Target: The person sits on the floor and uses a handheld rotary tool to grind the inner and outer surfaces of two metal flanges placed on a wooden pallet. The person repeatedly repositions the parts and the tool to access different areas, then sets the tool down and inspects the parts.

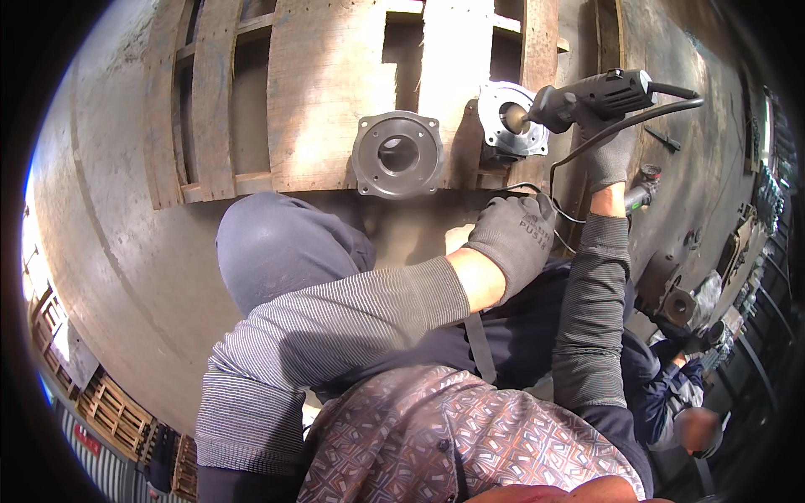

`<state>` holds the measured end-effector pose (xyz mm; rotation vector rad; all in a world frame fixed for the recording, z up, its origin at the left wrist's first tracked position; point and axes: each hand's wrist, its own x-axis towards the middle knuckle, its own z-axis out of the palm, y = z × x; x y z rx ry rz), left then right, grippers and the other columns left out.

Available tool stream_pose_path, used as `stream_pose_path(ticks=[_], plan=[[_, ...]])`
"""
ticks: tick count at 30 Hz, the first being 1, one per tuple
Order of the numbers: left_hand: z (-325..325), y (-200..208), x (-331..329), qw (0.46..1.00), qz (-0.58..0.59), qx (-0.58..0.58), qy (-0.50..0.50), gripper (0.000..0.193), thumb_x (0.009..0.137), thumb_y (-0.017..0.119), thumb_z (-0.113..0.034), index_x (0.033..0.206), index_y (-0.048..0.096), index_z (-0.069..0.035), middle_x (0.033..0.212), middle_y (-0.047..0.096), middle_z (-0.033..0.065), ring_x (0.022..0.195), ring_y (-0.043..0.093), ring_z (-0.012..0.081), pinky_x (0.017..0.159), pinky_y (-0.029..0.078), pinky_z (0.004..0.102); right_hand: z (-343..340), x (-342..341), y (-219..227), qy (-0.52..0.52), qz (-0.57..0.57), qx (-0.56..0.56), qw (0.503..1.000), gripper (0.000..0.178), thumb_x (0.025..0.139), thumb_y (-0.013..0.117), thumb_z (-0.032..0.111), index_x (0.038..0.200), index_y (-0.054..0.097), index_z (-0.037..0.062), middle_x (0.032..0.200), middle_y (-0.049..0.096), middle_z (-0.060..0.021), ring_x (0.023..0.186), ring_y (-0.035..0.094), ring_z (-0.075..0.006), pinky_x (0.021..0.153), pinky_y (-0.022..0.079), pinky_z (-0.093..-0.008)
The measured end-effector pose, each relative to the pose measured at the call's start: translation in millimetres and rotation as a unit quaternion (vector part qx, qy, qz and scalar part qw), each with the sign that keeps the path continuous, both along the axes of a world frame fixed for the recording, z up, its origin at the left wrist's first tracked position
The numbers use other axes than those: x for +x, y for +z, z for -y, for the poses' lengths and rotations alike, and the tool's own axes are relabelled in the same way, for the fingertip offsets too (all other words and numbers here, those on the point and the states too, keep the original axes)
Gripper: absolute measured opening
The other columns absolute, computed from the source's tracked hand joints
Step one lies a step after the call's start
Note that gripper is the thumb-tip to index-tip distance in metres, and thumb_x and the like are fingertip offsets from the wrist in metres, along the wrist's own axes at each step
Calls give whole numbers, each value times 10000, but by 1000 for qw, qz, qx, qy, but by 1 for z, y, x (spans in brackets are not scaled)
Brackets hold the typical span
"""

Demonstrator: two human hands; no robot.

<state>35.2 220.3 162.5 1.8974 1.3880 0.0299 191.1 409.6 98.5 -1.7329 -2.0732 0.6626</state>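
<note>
My right hand (610,158), in a grey work glove, is wrapped round the handle of a black corded power drill (595,94). A brownish rounded attachment (516,119) on the drill reaches the central hole of a shiny metal flange (498,96), which stands tilted at the pallet's near edge. My left hand (516,239), gloved too, is closed in a fist below that flange. Beside its knuckles runs the black cable (556,163); what the fingers hold, if anything, is hidden. A second, darker square flange (398,155) with a round central hole lies flat to the left.
Under the flanges is a wooden pallet (327,92) with gaps between its boards. Another power tool (644,189) lies on the floor right of my right wrist. Metal parts (677,306) lie farther right, near another person (675,394). Stacked pallets (117,415) stand at lower left.
</note>
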Motion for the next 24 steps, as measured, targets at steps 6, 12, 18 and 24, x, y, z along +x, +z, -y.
stream_pose_path(ticks=[6, 12, 18, 24], plan=[[-7, 4, -2, 996, 1, -70, -50, 452, 1036, 576, -296, 1334, 570, 44, 1118, 700, 123, 1064, 695, 287, 873, 549, 408, 5, 0, 12, -2, -92, 3, 996, 545, 805, 921, 328, 1200, 704, 22, 1081, 783, -144, 1020, 766, -303, 885, 584, -404], [-3, 1, 0, 1000, 1, -22, -17, 458, 1037, 574, -298, 1346, 559, 40, 1110, 705, 128, 1053, 695, 288, 878, 547, 408, 16, -6, -11, 16, -60, 23, 998, 594, 847, 888, 438, 1218, 680, 23, 1059, 789, -141, 996, 771, -303, 864, 585, -400], [-4, 2, 3, 998, -33, -40, -35, 444, 1032, 575, -268, 1361, 545, 29, 1129, 707, 131, 1048, 704, 280, 885, 557, 401, 2, 9, -14, -32, -52, 11, 998, 631, 836, 881, 496, 1191, 688, 11, 1056, 776, -175, 990, 758, -327, 883, 573, -390], [-9, 6, -5, 997, -53, -38, -43, 473, 1031, 559, -257, 1408, 507, 24, 1131, 703, 150, 1040, 704, 282, 871, 571, 383, -11, 17, 12, -12, -52, 89, 995, 575, 871, 879, 392, 1247, 662, 16, 1138, 773, -127, 1006, 752, -275, 883, 579, -370]])
